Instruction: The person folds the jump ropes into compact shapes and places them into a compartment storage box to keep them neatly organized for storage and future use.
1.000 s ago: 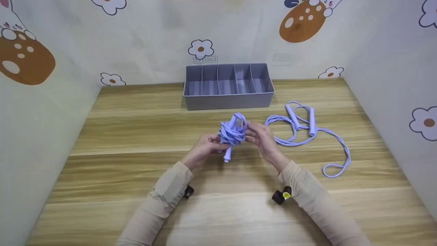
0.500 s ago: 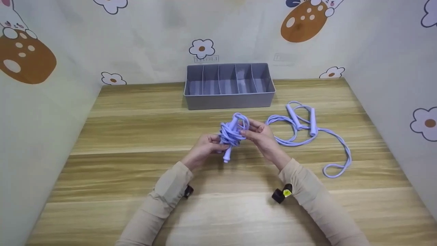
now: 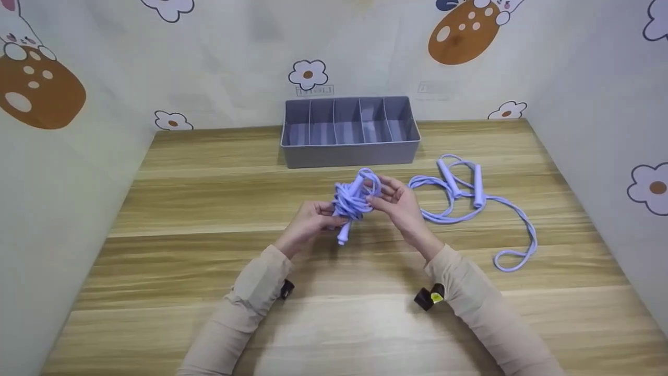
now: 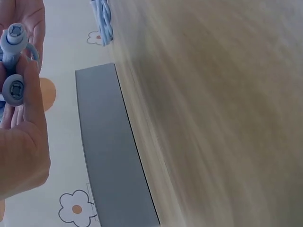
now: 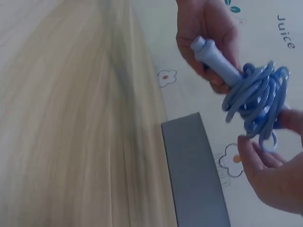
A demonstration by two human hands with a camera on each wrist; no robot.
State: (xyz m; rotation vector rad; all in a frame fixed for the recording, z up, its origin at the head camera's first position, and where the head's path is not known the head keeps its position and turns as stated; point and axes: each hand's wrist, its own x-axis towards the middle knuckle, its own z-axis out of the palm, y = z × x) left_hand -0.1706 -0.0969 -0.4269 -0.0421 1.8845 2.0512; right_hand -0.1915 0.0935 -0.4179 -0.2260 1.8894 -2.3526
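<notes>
A blue-violet jump rope (image 3: 350, 201), its cord wound in a tight bundle round its handles, is held up above the table between both hands. My left hand (image 3: 309, 225) grips the handles at the bundle's lower left, thumb across the front. In the left wrist view two handle ends (image 4: 14, 87) poke out beside the thumb. My right hand (image 3: 404, 211) pinches the right side of the wound cord near a loose loop, its other fingers behind. Seen from the right wrist, one handle (image 5: 215, 61) sticks out of the coils toward the left hand.
A second jump rope (image 3: 451, 216) of the same colour lies loosely spread on the wooden table (image 3: 209, 198) to the right. At the back stands a grey divided box (image 3: 349, 155) with several compartments. Patterned walls (image 3: 235, 62) enclose the table at the back and sides.
My right hand has closed in on the bundle, its thumb now on the cord. Over the last half second both hands have raised and slightly tilted the wound jump rope.
</notes>
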